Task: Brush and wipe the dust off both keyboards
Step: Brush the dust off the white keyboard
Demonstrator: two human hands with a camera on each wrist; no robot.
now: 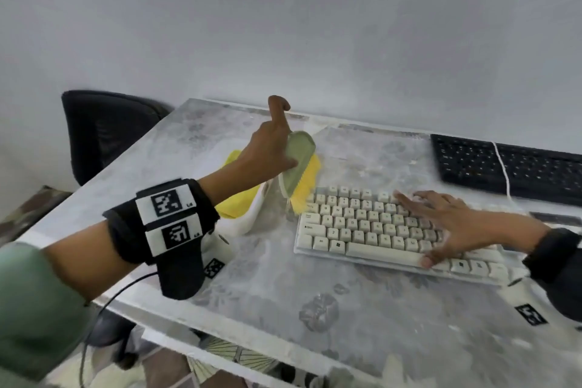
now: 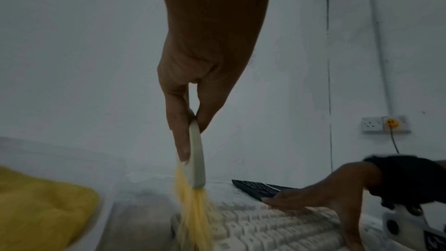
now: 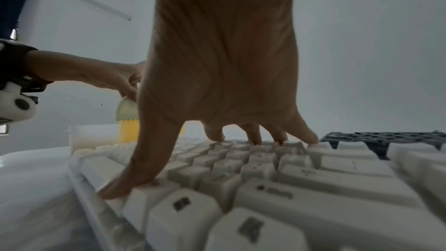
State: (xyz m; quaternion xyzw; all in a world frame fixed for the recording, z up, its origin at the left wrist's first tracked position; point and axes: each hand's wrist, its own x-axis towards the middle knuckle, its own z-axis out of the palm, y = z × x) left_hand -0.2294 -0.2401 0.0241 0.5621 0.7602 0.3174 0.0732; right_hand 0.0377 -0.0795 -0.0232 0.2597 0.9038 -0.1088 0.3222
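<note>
White keyboard (image 1: 371, 224) lying at centre of marbled table (image 1: 267, 287), black keyboard (image 1: 510, 164) behind and to its right, near the far edge. Brush (image 1: 297, 167) with pale green handle and yellow bristles pinched between thumb and fingers of left hand (image 1: 271, 148), index finger raised clear; bristle tips at the upper-left corner of the white keyboard. Right hand (image 1: 447, 224) spread flat, fingers straight and pressing on the keys, thumb at the near edge. Left wrist view: handle edge-on, bristles splayed against the keys; wall socket (image 2: 383, 124) behind. Right wrist view: four fingertips (image 3: 253, 139) planted on separate keycaps. White tray (image 1: 248, 217) left of the keyboard, holding yellow cloth (image 1: 236, 198).
</note>
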